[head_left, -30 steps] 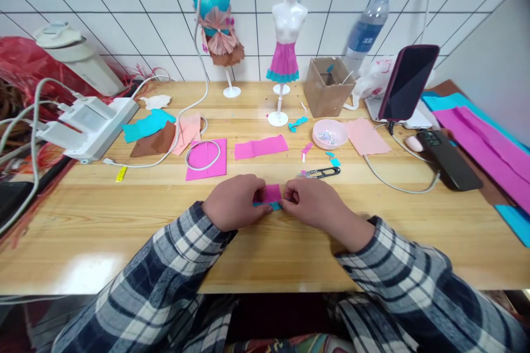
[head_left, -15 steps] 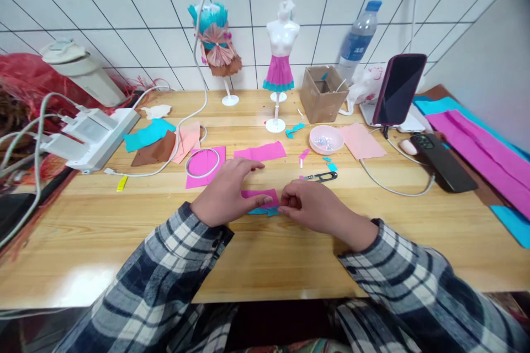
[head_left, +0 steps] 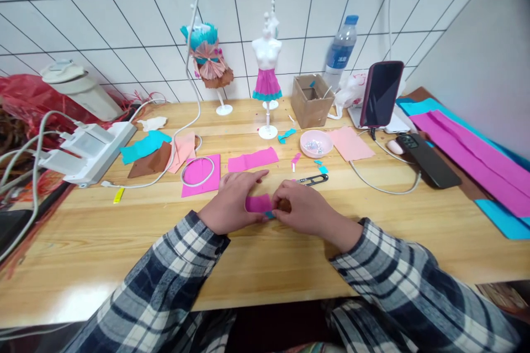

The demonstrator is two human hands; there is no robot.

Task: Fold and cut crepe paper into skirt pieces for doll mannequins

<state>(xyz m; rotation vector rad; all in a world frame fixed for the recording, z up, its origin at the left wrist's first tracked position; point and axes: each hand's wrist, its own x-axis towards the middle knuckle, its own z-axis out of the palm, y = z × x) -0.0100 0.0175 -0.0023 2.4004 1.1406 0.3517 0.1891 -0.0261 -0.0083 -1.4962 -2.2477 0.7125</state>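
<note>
Between my hands on the table lies a small magenta crepe paper piece (head_left: pixel 257 203) with a blue strip (head_left: pixel 270 214) along its near edge. My left hand (head_left: pixel 232 201) arches over the left end of the piece, its fingers stretched and apart and its thumb down at the blue edge. With thumb and forefinger together, my right hand (head_left: pixel 304 208) pinches the right end of the piece at the blue strip. Its other fingers are curled. Just beyond it sit black thread snips (head_left: pixel 313 180). Both hands partly cover the piece.
Beyond lie a magenta strip (head_left: pixel 253 160), a ring (head_left: pixel 197 171) on a magenta square (head_left: pixel 213 182) and a bowl of beads (head_left: pixel 316 144). A mannequin in a magenta skirt (head_left: pixel 267 85) stands behind. A power strip (head_left: pixel 99 154) is left; a phone (head_left: pixel 430 161) is right.
My left thumb has come down and right onto the blue edge, closer to my right hand. The camera view has tilted up and shifted slightly right.
</note>
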